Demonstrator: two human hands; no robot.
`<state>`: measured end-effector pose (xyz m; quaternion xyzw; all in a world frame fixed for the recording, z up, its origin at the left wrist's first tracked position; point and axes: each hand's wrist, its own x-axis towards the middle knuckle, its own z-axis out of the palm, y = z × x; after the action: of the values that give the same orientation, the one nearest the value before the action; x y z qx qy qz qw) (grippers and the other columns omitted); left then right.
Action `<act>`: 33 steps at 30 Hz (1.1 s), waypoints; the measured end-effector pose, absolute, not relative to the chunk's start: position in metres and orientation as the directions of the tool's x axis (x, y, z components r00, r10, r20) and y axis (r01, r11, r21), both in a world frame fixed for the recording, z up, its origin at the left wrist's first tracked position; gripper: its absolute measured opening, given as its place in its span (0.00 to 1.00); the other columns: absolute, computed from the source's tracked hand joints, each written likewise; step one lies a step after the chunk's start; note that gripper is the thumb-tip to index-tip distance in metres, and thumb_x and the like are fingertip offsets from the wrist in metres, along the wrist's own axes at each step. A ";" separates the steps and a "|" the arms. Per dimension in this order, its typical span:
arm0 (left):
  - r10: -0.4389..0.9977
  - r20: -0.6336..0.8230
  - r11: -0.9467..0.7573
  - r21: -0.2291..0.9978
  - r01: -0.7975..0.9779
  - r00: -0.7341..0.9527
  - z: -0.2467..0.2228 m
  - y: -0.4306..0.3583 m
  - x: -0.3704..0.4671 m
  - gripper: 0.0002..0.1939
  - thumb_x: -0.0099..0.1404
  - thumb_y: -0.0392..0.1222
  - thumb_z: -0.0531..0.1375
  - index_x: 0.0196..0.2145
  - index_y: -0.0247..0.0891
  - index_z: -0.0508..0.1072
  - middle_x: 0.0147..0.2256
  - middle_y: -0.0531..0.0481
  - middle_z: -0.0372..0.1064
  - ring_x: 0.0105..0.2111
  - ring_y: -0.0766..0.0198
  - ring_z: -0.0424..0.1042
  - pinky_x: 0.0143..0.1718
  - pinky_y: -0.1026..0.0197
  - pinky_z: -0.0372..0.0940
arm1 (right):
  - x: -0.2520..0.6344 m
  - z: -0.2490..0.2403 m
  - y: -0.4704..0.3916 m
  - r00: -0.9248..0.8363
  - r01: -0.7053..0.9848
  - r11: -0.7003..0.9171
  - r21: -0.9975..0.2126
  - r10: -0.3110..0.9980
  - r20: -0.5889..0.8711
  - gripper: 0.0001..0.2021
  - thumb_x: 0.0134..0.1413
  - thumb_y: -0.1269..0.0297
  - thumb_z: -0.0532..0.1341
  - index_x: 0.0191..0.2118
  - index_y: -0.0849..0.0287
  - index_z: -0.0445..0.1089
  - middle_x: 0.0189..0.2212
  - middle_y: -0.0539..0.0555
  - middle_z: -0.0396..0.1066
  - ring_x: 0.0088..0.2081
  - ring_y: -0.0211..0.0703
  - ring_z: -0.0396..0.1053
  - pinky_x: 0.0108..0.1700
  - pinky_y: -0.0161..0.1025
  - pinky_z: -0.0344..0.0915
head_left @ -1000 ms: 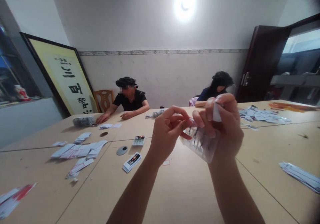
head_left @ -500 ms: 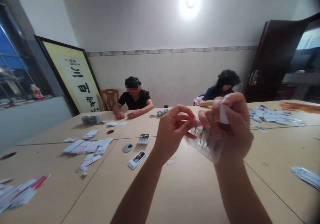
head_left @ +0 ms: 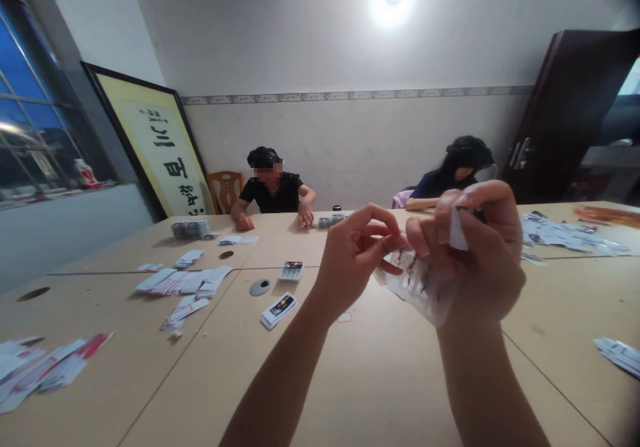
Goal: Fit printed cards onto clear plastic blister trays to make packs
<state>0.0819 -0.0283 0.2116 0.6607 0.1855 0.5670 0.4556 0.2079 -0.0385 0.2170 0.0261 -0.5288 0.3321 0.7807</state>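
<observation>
Both hands are raised over the table, working at a clear plastic blister pack (head_left: 429, 297) that hangs tilted between them. Small dark metal pieces resembling swivels show in its compartments. My left hand (head_left: 363, 250) pinches the upper left edge of the pack between thumb and fingertips. My right hand (head_left: 485, 254) is curled around the pack's right side, hiding part of it. A white paper piece (head_left: 458, 230), possibly part of a backing card, sticks out between the right thumb and fingers. How it joins the pack is hidden.
White cards (head_left: 183, 284) lie in loose piles on the left. A small filled blister pack (head_left: 291, 271) and stacked printed cards (head_left: 279, 310) lie near a grey cable-hole cover (head_left: 260, 288). Two people sit opposite; more cards (head_left: 560, 236) are heaped at right.
The view has shifted slightly, and my hands keep nearly the same grip on the blister pack. The person opposite on the left has moved one hand outward to small packs on the table.
</observation>
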 end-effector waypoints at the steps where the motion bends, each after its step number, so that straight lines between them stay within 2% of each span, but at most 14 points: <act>1: 0.765 0.573 -0.509 0.818 -0.270 0.293 0.212 -0.028 0.082 0.13 0.56 0.39 0.73 0.32 0.37 0.72 0.27 0.55 0.74 0.27 0.69 0.74 0.24 0.69 0.77 | 0.208 0.217 -0.039 0.220 -0.547 0.778 -0.311 0.491 0.843 0.06 0.55 0.73 0.63 0.33 0.54 0.70 0.16 0.39 0.55 0.12 0.27 0.46 0.20 0.35 0.54; 9: 0.785 0.545 -0.493 0.837 -0.237 0.294 0.211 -0.028 0.084 0.16 0.58 0.47 0.71 0.33 0.38 0.69 0.29 0.52 0.73 0.29 0.66 0.75 0.24 0.67 0.77 | 0.207 0.216 -0.041 0.219 -0.520 0.786 -0.336 0.502 0.837 0.06 0.54 0.74 0.64 0.33 0.55 0.70 0.18 0.42 0.62 0.12 0.27 0.50 0.18 0.34 0.46; 15: 0.784 0.538 -0.484 0.842 -0.238 0.310 0.212 -0.028 0.083 0.09 0.60 0.40 0.66 0.32 0.38 0.69 0.28 0.53 0.72 0.28 0.67 0.75 0.24 0.67 0.77 | 0.206 0.214 -0.039 0.223 -0.452 0.818 -0.357 0.491 0.842 0.06 0.54 0.72 0.66 0.33 0.54 0.70 0.17 0.41 0.64 0.11 0.28 0.50 0.17 0.34 0.49; 21: 0.784 0.525 -0.456 0.849 -0.268 0.331 0.213 -0.028 0.082 0.14 0.59 0.45 0.70 0.33 0.38 0.69 0.28 0.53 0.72 0.28 0.67 0.74 0.25 0.67 0.77 | 0.206 0.213 -0.040 0.234 -0.458 0.816 -0.352 0.493 0.838 0.05 0.53 0.72 0.66 0.32 0.55 0.70 0.17 0.42 0.64 0.11 0.28 0.50 0.17 0.34 0.48; 26: 0.782 0.531 -0.461 0.845 -0.270 0.326 0.213 -0.029 0.082 0.11 0.60 0.42 0.68 0.33 0.38 0.69 0.29 0.53 0.71 0.29 0.67 0.74 0.25 0.67 0.77 | 0.206 0.213 -0.041 0.269 -0.444 0.823 -0.353 0.499 0.824 0.06 0.52 0.73 0.66 0.32 0.55 0.70 0.18 0.42 0.64 0.11 0.28 0.52 0.19 0.36 0.52; 33: 0.770 0.542 -0.476 0.840 -0.261 0.336 0.211 -0.029 0.082 0.08 0.63 0.40 0.65 0.33 0.37 0.69 0.28 0.53 0.70 0.29 0.68 0.73 0.27 0.67 0.78 | 0.206 0.214 -0.042 0.279 -0.436 0.834 -0.338 0.483 0.830 0.06 0.52 0.72 0.66 0.32 0.54 0.71 0.20 0.42 0.62 0.12 0.28 0.52 0.17 0.36 0.48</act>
<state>0.0818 -0.0294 0.2110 0.6656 0.1913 0.5433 0.4746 0.2055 -0.0425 0.2138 -0.0223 -0.5270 0.2874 0.7995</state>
